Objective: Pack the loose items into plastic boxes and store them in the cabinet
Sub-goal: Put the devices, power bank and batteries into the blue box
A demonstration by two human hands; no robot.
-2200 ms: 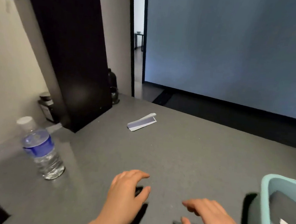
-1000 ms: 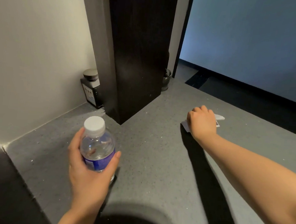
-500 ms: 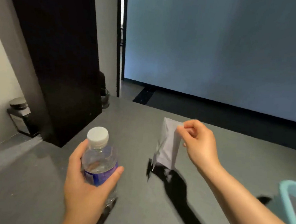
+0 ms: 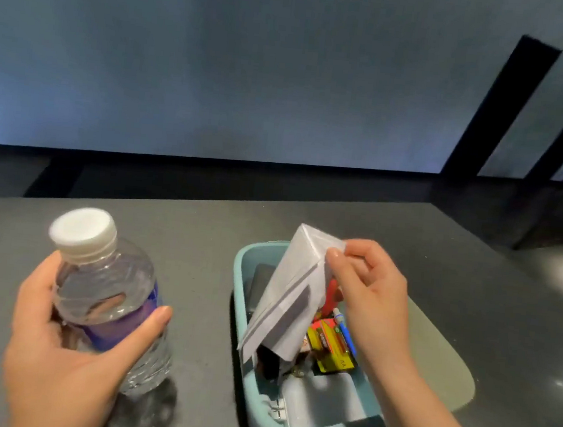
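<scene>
Paper first: the right hand (image 4: 367, 290) pinches a folded white paper (image 4: 287, 296) by its upper corner, thumb and fingertips closed on the fold, and the sheet hangs down over the teal plastic box (image 4: 243, 271), its lower edge already among the contents. It looks light and limp — a pinch at one corner is enough to carry it, but it will likely sag and catch on whatever stands up inside. Sliding it flat along the box wall probably suits it better than dropping it on top.

Inside the box lie a dark flat object (image 4: 258, 283), a yellow and red packet (image 4: 331, 345), a blue pen (image 4: 344, 329) and something red behind the paper; I cannot tell what the red thing is.

The left hand (image 4: 65, 340) wraps around a water bottle (image 4: 107, 296), fingers and thumb curled round its clear body below the white cap (image 4: 82, 232), holding it just above the grey counter (image 4: 202, 240), to the left of the box. The bottle seems partly full, so fairly heavy, with thin walls that would give under a squeeze — a grip round the labelled middle looks safest. Upright it seems too tall for the crowded box.
</scene>
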